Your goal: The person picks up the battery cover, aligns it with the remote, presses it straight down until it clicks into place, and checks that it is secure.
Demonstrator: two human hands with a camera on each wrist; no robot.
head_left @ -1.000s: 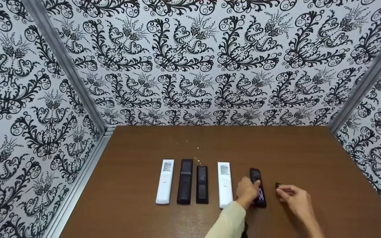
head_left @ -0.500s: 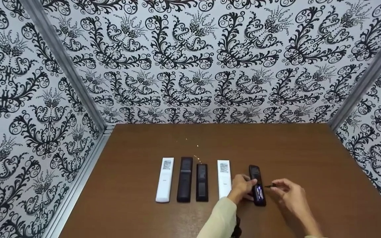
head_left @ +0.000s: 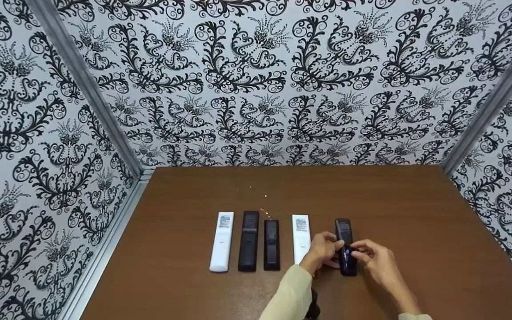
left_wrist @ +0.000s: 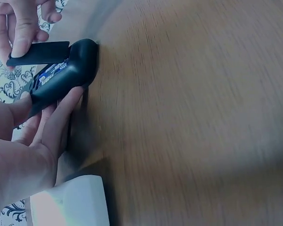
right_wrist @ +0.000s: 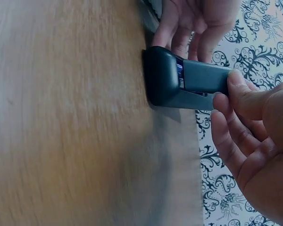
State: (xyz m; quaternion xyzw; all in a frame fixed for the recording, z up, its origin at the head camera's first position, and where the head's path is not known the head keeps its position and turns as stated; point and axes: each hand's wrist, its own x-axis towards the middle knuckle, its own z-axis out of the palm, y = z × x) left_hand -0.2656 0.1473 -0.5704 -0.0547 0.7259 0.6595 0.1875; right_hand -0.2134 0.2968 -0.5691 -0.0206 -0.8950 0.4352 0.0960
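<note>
A black remote control (head_left: 348,265) lies back side up on the table, its battery compartment uncovered. Batteries (left_wrist: 52,70) with blue and white wrapping show inside it in the left wrist view. My left hand (head_left: 323,250) grips the remote from its left side, thumb on one edge and fingers on the other. Between thumb and fingers, my right hand (head_left: 375,260) pinches a flat black battery cover (right_wrist: 205,76). The cover sits tilted over the compartment, its far end right at the compartment's end, and a strip of battery shows beside it.
To the left of my hands, a white remote (head_left: 301,231) lies partly behind the left hand. Farther left are a small black remote (head_left: 272,244), a longer black remote (head_left: 248,242) and another white remote (head_left: 222,242). Patterned wall panels (head_left: 256,89) enclose the brown table (head_left: 185,191).
My right hand has brought the battery cover leftward from the table beside the remote to over its open compartment. My left hand has shifted slightly left and keeps hold of the remote.
</note>
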